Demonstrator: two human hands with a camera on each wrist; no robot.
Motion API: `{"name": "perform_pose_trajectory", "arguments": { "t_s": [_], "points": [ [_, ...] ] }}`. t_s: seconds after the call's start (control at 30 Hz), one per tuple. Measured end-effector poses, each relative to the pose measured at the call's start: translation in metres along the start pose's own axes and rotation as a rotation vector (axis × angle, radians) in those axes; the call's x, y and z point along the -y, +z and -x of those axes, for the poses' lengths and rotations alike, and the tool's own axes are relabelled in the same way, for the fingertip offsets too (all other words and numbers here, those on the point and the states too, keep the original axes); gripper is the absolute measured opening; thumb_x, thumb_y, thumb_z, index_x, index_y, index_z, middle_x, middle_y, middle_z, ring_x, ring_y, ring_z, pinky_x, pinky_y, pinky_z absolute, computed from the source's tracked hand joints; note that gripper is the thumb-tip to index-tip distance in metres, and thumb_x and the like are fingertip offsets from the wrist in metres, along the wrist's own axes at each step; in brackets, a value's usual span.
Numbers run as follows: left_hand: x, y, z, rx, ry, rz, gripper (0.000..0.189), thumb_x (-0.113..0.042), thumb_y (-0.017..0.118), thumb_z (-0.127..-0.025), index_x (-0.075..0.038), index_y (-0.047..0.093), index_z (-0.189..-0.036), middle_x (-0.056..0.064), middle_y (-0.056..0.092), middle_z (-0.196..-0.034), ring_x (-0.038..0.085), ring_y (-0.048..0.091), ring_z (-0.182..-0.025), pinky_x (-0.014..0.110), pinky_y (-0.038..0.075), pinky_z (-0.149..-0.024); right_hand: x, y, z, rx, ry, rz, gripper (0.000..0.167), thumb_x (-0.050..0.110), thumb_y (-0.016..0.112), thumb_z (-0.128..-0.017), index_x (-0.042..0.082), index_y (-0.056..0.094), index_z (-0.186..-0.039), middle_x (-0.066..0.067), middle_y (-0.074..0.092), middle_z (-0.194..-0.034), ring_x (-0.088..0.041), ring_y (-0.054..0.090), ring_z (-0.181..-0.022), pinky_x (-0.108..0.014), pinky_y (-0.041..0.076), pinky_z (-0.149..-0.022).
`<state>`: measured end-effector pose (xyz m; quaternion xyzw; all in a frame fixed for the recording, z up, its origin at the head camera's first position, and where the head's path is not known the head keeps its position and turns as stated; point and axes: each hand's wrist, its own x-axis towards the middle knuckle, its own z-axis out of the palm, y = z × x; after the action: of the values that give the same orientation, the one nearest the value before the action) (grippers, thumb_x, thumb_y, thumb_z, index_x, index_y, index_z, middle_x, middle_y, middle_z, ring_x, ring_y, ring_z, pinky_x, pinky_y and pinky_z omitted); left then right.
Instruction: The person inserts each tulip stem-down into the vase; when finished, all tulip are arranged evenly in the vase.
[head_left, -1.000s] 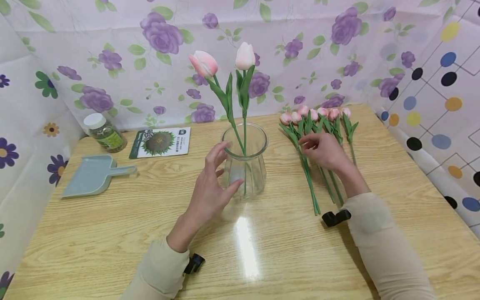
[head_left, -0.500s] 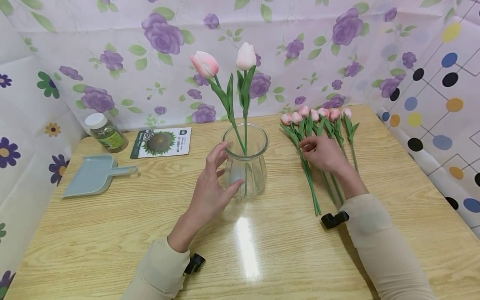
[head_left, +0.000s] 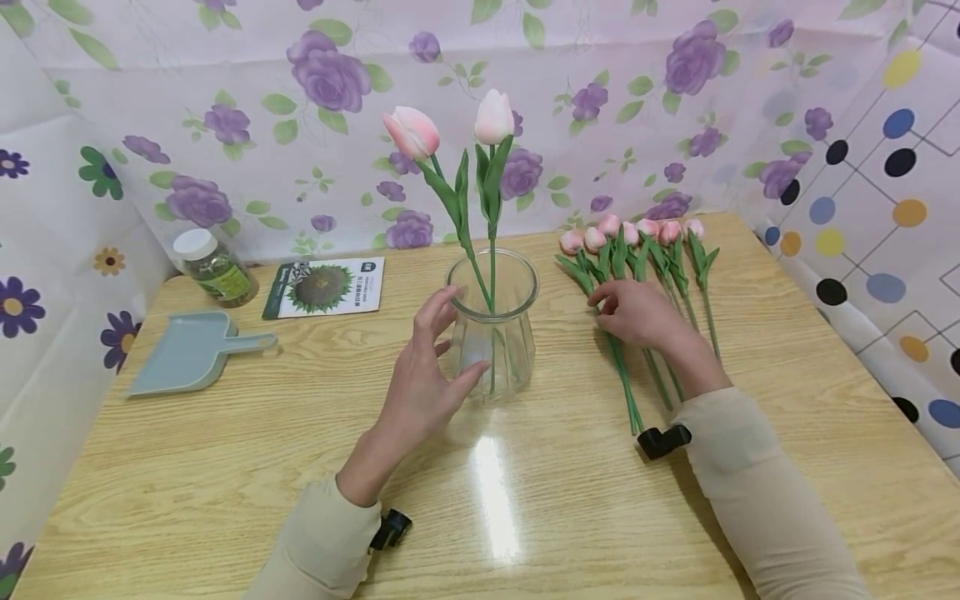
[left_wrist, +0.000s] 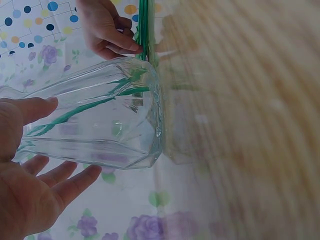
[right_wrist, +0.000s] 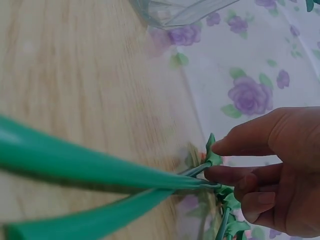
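Fingers (left_wrist: 77, 186) of left hand (head_left: 416, 379) curve wide around vase (head_left: 512, 354) — right hand (head_left: 637, 312) narrow at tulip stems (head_left: 622, 375) — grip unclear.

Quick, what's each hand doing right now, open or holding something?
Left hand: open, beside the glass vase.
Right hand: fingers bent at the tulip stems; can't tell whether it's gripping any.

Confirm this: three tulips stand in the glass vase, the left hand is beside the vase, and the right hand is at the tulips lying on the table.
One error: two tulips, not three, stand in the glass vase, as the head view shows. The left hand is beside the vase, and the right hand is at the lying tulips on the table.
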<state>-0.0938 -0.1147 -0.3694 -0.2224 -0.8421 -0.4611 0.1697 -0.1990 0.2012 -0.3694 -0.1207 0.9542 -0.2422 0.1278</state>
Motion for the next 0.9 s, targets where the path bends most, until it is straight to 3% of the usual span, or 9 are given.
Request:
{"name": "perform_pose_trajectory", "arguments": {
  "t_s": [0.2,0.57,0.73,0.9],
  "points": [
    [-0.0009,-0.0001,0.0,0.005,-0.005,0.005,0.101,0.005,0.085,-0.084,-0.021,0.02,-0.157,0.013,0.045,-0.164,0.042,0.055,-0.143,0.059,0.061,-0.097,0.0034,0.0018,-0.0011,0.032,-0.038,-0.022,0.032,0.012,0.065,-0.102,0.003,0.069,-0.132,-0.023,0.072,-0.115,-0.032,0.07,-0.095,-0.043,0.057,-0.077],
    [-0.0011,-0.0009,0.0003,0.009,-0.02,0.018,0.1,0.005,0.085,-0.085,-0.022,0.02,-0.157,0.012,0.044,-0.164,0.041,0.054,-0.144,0.06,0.06,-0.098,0.0077,0.0038,-0.0073,0.07,-0.11,0.038,0.016,0.01,0.069,-0.099,0.008,0.079,-0.112,-0.016,0.075,-0.104,-0.026,0.068,-0.089,-0.043,0.056,-0.078],
    [-0.0018,-0.0011,0.0001,0.012,-0.026,0.015,0.1,0.005,0.084,-0.085,-0.022,0.02,-0.157,0.012,0.044,-0.165,0.041,0.054,-0.144,0.06,0.06,-0.099,0.007,0.0061,-0.0094,0.067,-0.109,0.051,0.013,0.011,0.071,-0.099,0.007,0.08,-0.108,-0.016,0.076,-0.106,-0.028,0.07,-0.092,-0.046,0.058,-0.081],
    [-0.0012,-0.0008,0.0002,0.01,-0.022,0.012,0.099,0.004,0.085,-0.085,-0.022,0.02,-0.157,0.011,0.044,-0.165,0.041,0.054,-0.144,0.059,0.061,-0.098,0.0064,0.0076,-0.0091,0.054,-0.09,-0.007,0.016,0.01,0.073,-0.097,0.007,0.08,-0.111,-0.014,0.074,-0.104,-0.027,0.067,-0.094,-0.042,0.056,-0.08]
  ]
}}
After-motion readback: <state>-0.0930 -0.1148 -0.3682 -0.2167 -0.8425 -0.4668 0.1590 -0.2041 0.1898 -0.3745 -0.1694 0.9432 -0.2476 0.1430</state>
